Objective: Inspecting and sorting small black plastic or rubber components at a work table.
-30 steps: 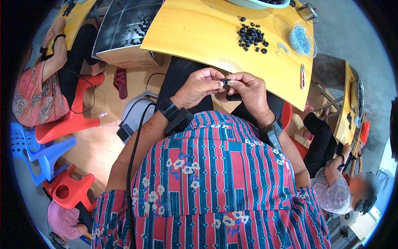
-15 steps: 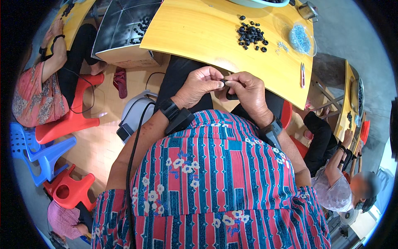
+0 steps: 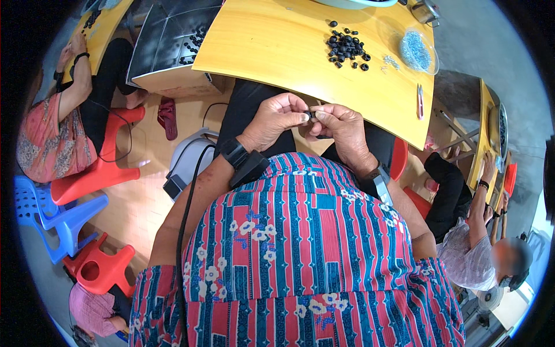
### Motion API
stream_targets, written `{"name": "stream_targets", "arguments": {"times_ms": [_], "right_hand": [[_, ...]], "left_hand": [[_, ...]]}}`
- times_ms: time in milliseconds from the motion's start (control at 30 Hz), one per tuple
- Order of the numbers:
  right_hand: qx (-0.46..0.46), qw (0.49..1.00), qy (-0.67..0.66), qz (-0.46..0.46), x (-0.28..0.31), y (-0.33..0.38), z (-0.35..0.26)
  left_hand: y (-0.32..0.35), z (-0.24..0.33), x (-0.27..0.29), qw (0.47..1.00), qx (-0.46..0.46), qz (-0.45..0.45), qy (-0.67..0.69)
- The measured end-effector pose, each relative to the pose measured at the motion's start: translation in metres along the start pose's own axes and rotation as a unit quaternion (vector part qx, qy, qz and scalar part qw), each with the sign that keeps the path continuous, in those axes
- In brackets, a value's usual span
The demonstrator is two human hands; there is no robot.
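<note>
Both my hands meet over my lap, just in front of the table's near edge. My left hand [image 3: 276, 120] pinches a small black round part [image 3: 308, 114] between thumb and fingers. Against the same part press the thumb and forefinger of my right hand [image 3: 342, 128]; its other fingers are curled underneath, around something dark I cannot make out fully. On the yellow table [image 3: 260, 46] lies a loose pile of small black rounded parts [image 3: 346, 47]. To its right are a few tiny clear pieces [image 3: 391, 62] and a clear round tub of small light-blue pieces [image 3: 416, 50].
Tweezers or snips with red handles [image 3: 420, 102] lie near the table's right edge. A metal cup [image 3: 425, 11] and a pale green basin [image 3: 358, 3] stand at the back. A black-lined box [image 3: 167, 43] with black parts adjoins on the left. Other people sit at tables on both sides.
My right fingers have shifted slightly around the small black part, and my right wrist has turned a little. The left hand keeps its pinch. The view has moved slightly.
</note>
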State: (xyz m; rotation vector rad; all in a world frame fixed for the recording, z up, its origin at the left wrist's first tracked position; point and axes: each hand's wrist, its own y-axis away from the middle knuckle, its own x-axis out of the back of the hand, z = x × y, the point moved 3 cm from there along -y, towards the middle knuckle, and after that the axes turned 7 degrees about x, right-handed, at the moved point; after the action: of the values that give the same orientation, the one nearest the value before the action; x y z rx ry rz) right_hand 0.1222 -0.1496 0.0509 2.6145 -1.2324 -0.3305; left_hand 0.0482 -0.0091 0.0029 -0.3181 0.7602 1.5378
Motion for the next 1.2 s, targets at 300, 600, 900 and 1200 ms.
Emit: {"name": "stream_targets", "arguments": {"times_ms": [300, 600, 900, 1200], "right_hand": [[0.000, 1.000, 0.011, 0.017, -0.001, 0.000, 0.002], [0.222, 0.948, 0.226, 0.041, -0.010, 0.006, -0.006], [0.030, 0.999, -0.001, 0.023, -0.003, 0.004, 0.005], [-0.034, 0.995, -0.094, 0.012, -0.001, 0.003, 0.008]], "left_hand": [[-0.001, 0.000, -0.001, 1.000, 0.006, 0.007, 0.001], [-0.001, -0.001, 0.000, 0.999, -0.022, 0.021, -0.030], [-0.001, 0.000, -0.001, 1.000, -0.012, 0.017, -0.001], [0.000, 0.000, -0.001, 1.000, -0.005, 0.007, -0.008]]}}
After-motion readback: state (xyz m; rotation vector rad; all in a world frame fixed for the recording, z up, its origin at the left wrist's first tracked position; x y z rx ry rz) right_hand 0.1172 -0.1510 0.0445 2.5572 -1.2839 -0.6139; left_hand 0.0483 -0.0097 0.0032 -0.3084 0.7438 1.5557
